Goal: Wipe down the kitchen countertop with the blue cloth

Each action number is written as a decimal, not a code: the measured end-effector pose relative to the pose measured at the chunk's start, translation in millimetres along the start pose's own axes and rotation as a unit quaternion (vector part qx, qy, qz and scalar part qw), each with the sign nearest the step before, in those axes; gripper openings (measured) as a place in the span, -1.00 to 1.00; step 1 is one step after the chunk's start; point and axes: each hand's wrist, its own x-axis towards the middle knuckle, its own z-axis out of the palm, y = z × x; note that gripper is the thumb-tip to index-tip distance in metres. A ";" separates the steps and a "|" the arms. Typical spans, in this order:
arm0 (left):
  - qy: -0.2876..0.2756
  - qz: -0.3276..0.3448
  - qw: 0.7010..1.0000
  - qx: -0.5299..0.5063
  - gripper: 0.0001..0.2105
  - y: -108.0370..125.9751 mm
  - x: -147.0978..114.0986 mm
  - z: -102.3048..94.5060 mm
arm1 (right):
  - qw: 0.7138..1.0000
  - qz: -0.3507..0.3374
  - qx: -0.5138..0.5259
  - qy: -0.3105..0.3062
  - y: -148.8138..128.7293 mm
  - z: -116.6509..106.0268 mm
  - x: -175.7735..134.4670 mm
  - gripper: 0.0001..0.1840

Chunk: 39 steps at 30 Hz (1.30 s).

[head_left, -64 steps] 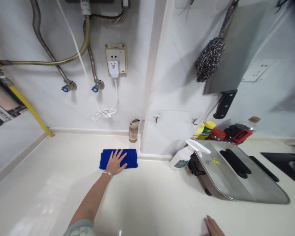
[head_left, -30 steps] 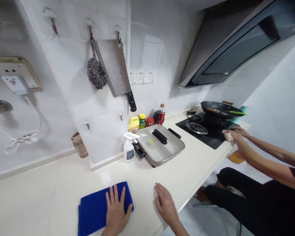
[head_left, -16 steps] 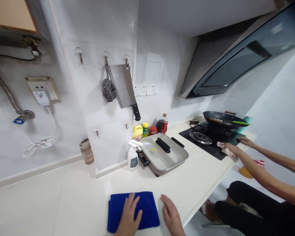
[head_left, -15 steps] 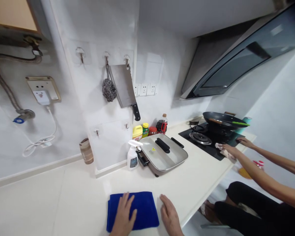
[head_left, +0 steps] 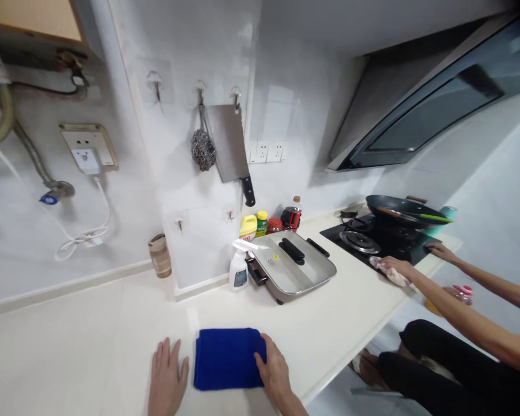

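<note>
Blue folded cloth point(head_left: 229, 358) lies on the tabletop point(head_left: 91, 335), right hand point(head_left: 275, 372) flat on its edge, left hand point(head_left: 168, 381) spread open beside it.

Bare counter point(head_left: 91, 323) left; spray bottle point(head_left: 238, 270), griddle point(head_left: 292, 267) behind.

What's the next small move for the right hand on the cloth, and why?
Probably a short sweep of the cloth to the right, toward the counter edge. The right hand lies on the cloth's right edge, fingers spread flat; the left hand rests flat on the counter just left of the cloth, apart from it. The bare stretch toward the electric pan is nearest.
</note>
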 end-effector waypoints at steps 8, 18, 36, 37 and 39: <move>-0.017 0.009 0.999 0.040 -0.57 11.3 -1.8 -10.4 | 0.998 0.031 0.049 0.030 36.2 -44.8 7.3 -0.59; -0.016 0.008 1.000 0.013 -0.57 12.2 3.3 -10.7 | 0.991 -0.014 -0.114 0.064 38.8 -68.7 65.3 -0.45; -0.047 -0.015 0.999 -0.005 -0.53 11.9 10.8 -12.9 | 0.979 -0.007 -0.175 -0.100 -38.9 7.1 24.9 -0.11; -0.045 -0.015 0.999 -0.007 -0.52 12.3 11.6 -12.8 | 0.978 -0.030 -0.171 -0.113 -36.4 0.6 20.8 -0.11; -0.041 -0.015 0.999 -0.006 -0.50 12.4 12.8 -11.5 | 0.975 -0.063 -0.162 -0.135 -30.3 -10.3 13.0 -0.07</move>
